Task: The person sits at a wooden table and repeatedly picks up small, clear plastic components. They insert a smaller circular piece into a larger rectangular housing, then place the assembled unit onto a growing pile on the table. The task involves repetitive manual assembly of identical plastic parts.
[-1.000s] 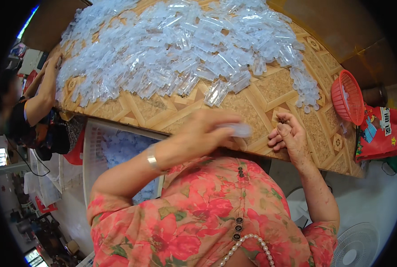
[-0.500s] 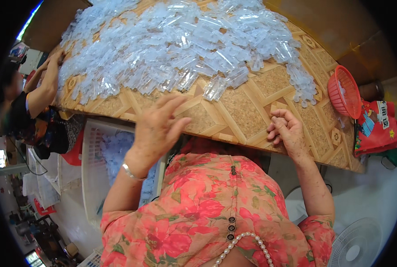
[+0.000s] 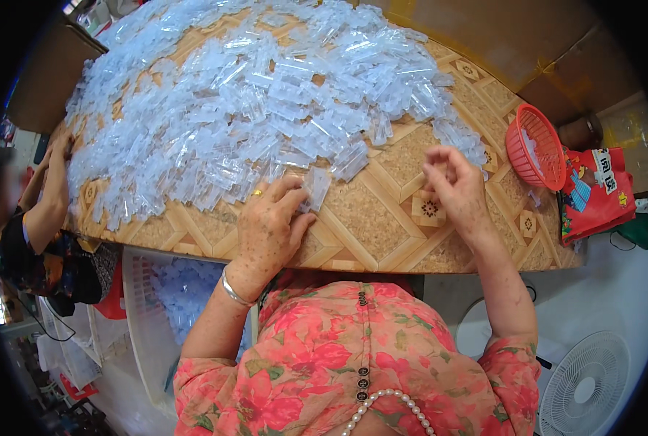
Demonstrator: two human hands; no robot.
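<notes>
Heap of clear plastic pieces (image 3: pixel 229 116): lay at eleven o'clock. My left hand (image 3: pixel 267 224): nine o'clock; fingertips touched one clear rectangular piece (image 3: pixel 317 187) at its two o'clock, closure unclear; loose pinching might have dropped it. My right hand (image 3: pixel 460 195): three o'clock, curled, closure uncertain.

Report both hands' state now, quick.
Left hand: fingertips at a clear plastic piece; firm grip can't be told.
Right hand: fingers curled; whether it holds anything can't be told.
</notes>
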